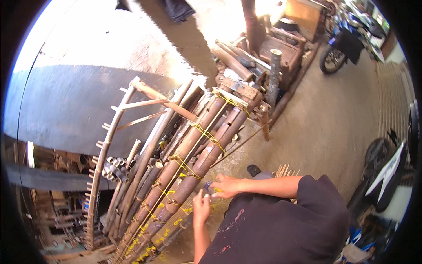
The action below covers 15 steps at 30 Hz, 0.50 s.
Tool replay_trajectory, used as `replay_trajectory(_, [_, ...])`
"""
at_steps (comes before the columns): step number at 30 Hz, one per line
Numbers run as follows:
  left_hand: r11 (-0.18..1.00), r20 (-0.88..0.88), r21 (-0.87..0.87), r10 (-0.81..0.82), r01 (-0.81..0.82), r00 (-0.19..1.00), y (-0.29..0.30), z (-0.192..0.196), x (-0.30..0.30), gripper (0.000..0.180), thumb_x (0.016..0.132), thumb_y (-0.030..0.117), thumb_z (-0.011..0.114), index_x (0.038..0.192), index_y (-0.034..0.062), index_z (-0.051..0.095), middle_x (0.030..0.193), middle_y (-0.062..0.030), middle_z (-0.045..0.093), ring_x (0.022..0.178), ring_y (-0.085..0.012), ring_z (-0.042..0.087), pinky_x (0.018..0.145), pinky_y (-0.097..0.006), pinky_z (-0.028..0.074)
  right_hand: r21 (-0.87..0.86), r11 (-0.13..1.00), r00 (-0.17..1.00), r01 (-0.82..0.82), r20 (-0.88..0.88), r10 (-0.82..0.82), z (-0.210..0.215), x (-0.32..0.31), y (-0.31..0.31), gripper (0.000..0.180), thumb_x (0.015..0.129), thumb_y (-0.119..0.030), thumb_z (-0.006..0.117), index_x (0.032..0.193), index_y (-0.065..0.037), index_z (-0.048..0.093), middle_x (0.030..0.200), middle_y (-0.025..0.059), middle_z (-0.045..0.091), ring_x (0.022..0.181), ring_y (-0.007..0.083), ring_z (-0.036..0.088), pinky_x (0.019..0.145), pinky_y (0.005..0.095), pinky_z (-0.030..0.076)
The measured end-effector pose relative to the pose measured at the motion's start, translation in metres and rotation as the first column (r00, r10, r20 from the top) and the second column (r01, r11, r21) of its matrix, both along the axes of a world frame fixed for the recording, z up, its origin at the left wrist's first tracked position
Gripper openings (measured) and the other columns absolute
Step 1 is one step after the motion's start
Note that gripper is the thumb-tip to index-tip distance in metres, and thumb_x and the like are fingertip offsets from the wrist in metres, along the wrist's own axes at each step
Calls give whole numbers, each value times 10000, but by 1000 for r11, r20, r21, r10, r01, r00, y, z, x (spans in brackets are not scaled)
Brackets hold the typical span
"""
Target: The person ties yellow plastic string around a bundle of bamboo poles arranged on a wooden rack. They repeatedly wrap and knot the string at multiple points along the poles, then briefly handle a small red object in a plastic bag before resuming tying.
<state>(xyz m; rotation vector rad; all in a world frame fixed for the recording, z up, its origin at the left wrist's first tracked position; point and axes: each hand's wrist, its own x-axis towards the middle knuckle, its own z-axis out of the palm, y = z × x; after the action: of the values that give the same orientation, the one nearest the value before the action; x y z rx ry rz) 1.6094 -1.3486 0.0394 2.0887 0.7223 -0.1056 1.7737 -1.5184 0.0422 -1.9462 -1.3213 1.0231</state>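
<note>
Two long brown bamboo poles (195, 158) lie side by side, running from the lower left up toward a wooden block (239, 90). Yellow cord (206, 132) crosses between them in several places, wound on short pegs. Beside the right pole, my left hand (201, 206) is closed, its fingers bunched and pointing up. Just right of it, my right hand (226, 186) has curled fingers close to a small dark blue thing (208, 185), whose kind I cannot make out. Yellow bits of cord show near both hands. Whatever lies between the fingertips is too small to tell.
Left of the poles leans a curved wooden rack (103, 154) with pegs, near stacked pipes (116, 169). A wooden chair (281, 53) and an upright bamboo tube (274, 75) stand beyond. Motorbikes (334, 57) are along the right side of the concrete floor (325, 119).
</note>
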Motion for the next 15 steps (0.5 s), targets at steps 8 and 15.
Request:
replay_trajectory(8, [996,921,77,-89,47,380,-58,307,109,412,962,143,517,1342,-14,498,984,-113,594,790,-205,571,775,-371,513,-376,884,936,-277,101,336,-10,67,-33,612,920,-543,554,1364,-125,500,1332,286,487,1171,439,555,970,507,467])
replay_trajectory(15, [917,934,356,-345,181,-90,-87,412,84,357,964,265,557,1320,243,569,741,36,534,592,-99,425,621,-293,382,-321,798,811,-510,129,570,5,64,2,570,936,-506,548,1362,-131,494,1319,255,518,1172,424,563,958,519,475])
